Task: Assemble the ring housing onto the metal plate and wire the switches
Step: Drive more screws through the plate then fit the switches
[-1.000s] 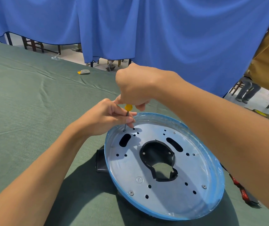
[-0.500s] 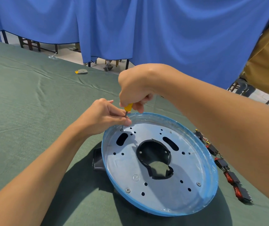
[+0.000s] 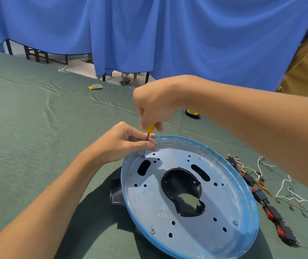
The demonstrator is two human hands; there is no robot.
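The blue-rimmed metal plate (image 3: 145, 200) lies just under the fingers (image 3: 149, 145) of the left hand (image 3: 123, 143), atop the black ring housing (image 3: 116, 191). Those fingers pinch a near-upright yellow-handled screwdriver (image 3: 151, 127). Red-and-black switches (image 3: 272, 215) lie well to their right.

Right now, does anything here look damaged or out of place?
The black trim round the central hole of the metal plate looks ragged, with a jagged, torn-looking near edge. Nothing else stands out.

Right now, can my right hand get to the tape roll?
Probably yes: the tape roll lies on the cloth close by the right hand, nothing between, though that hand is busy gripping the screwdriver.
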